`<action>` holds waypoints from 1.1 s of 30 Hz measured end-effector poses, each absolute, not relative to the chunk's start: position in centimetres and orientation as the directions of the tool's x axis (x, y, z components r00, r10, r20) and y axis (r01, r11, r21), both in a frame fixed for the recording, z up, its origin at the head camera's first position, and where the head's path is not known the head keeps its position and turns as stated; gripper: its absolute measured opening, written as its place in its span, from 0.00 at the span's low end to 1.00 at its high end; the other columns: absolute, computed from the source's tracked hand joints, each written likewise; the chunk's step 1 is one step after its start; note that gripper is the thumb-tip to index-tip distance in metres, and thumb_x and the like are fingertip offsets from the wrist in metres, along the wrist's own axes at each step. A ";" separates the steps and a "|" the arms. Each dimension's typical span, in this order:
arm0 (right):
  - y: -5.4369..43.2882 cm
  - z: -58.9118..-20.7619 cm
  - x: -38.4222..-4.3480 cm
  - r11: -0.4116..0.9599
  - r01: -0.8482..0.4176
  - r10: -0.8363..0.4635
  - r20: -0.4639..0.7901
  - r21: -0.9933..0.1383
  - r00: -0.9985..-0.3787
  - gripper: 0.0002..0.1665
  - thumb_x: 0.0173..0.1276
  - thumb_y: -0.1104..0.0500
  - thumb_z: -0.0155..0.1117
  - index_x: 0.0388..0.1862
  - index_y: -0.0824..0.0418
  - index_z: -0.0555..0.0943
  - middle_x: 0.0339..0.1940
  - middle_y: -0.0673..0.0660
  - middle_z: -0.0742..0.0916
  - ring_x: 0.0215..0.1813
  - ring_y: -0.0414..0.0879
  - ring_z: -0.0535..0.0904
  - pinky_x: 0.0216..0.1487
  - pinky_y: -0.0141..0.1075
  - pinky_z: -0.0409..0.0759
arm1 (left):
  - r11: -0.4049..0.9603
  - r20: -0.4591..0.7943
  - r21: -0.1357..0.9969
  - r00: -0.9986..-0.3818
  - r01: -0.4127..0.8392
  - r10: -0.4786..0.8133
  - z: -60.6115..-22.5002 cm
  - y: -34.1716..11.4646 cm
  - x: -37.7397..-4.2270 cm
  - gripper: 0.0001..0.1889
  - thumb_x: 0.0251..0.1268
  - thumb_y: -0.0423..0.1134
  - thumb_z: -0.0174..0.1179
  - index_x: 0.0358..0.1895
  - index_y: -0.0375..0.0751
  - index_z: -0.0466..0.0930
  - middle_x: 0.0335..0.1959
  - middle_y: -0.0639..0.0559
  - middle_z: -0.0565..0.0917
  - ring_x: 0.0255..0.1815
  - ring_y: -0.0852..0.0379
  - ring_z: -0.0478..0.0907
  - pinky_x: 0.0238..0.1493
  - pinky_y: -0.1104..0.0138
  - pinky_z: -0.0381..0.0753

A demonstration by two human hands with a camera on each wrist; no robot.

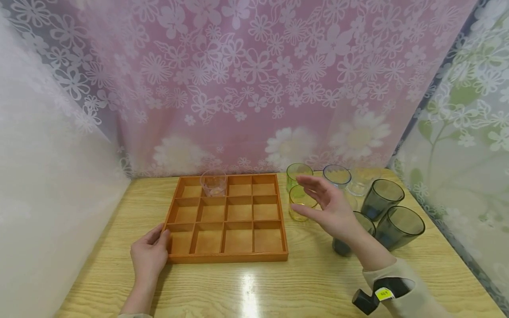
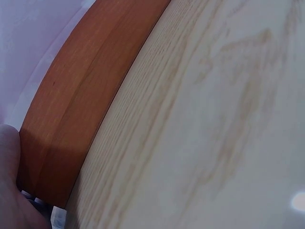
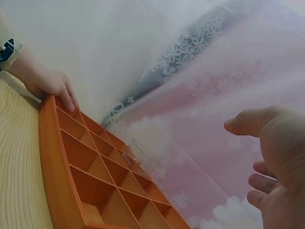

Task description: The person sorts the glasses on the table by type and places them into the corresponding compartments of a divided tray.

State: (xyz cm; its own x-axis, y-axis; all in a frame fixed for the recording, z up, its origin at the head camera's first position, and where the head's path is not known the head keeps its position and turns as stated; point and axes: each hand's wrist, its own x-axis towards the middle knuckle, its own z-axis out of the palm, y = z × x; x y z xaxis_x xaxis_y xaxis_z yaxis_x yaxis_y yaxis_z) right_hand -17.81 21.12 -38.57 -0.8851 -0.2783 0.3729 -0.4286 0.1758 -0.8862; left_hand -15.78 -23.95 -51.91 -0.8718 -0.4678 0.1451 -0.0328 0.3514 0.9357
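A compartmented wooden tray lies on the table, and my left hand grips its front left corner with the thumb over the rim. In the left wrist view, the tray's outer wall runs up from that hand. One clear, pinkish glass stands in the back row, second compartment from the left. My right hand holds nothing; its thumb and fingers are spread apart in the air by a yellow glass, partly covering it from the head camera. Behind the yellow one is a green glass.
Right of the tray stand a blue-rimmed glass, a clear glass and three smoky grey glasses, one at the back. Another clear glass is mostly hidden behind my right hand. Curtains enclose the table's back and sides.
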 end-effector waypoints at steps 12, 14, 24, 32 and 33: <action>23.9 -38.9 -17.1 0.258 -0.427 -0.218 0.379 -0.866 -0.899 0.37 0.67 0.71 0.76 0.74 0.66 0.74 0.72 0.58 0.79 0.75 0.53 0.72 0.73 0.36 0.71 | 0.359 0.138 0.932 -0.871 -0.046 -0.471 -51.9 -23.9 -15.7 0.17 0.77 0.35 0.65 0.62 0.31 0.85 0.57 0.34 0.86 0.59 0.42 0.82 0.43 0.84 0.78; 24.3 -38.9 -17.0 0.262 -0.441 -0.216 0.393 -0.859 -0.894 0.37 0.67 0.72 0.76 0.73 0.67 0.74 0.71 0.58 0.79 0.74 0.48 0.73 0.73 0.35 0.72 | 0.363 0.134 0.930 -0.869 -0.055 -0.475 -52.0 -23.9 -15.7 0.17 0.77 0.35 0.65 0.62 0.31 0.85 0.57 0.35 0.86 0.59 0.42 0.83 0.43 0.84 0.78; 26.9 -39.4 -15.9 0.325 -0.448 -0.161 0.418 -0.833 -0.894 0.37 0.66 0.74 0.75 0.73 0.65 0.75 0.70 0.54 0.80 0.72 0.40 0.74 0.71 0.32 0.73 | 0.365 0.144 0.930 -0.872 -0.042 -0.467 -52.1 -23.7 -16.1 0.17 0.77 0.36 0.65 0.62 0.32 0.85 0.57 0.35 0.86 0.59 0.42 0.83 0.43 0.83 0.79; 28.6 -40.2 -15.2 0.341 -0.420 -0.099 0.412 -0.841 -0.906 0.37 0.66 0.75 0.75 0.72 0.66 0.75 0.69 0.55 0.80 0.71 0.42 0.74 0.71 0.31 0.72 | 0.371 0.134 0.926 -0.866 -0.064 -0.482 -52.1 -23.9 -15.9 0.17 0.76 0.37 0.66 0.61 0.33 0.87 0.55 0.37 0.87 0.49 0.69 0.83 0.42 0.84 0.79; 28.8 -40.2 -15.1 0.345 -0.413 -0.090 0.408 -0.843 -0.908 0.37 0.66 0.75 0.75 0.73 0.66 0.75 0.69 0.55 0.81 0.71 0.42 0.75 0.71 0.30 0.72 | 0.365 0.131 0.929 -0.867 -0.062 -0.481 -52.0 -23.9 -15.9 0.17 0.76 0.37 0.66 0.61 0.32 0.87 0.55 0.36 0.87 0.47 0.73 0.82 0.42 0.84 0.79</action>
State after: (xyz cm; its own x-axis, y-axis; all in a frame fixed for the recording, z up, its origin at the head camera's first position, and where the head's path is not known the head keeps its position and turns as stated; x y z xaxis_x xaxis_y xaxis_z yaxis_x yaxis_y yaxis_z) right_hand -15.13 28.81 -40.24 -0.9085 -0.0901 0.4081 -0.4129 0.3447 -0.8430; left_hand -15.88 -23.94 -52.04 -0.8671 -0.4806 0.1312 -0.0620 0.3655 0.9288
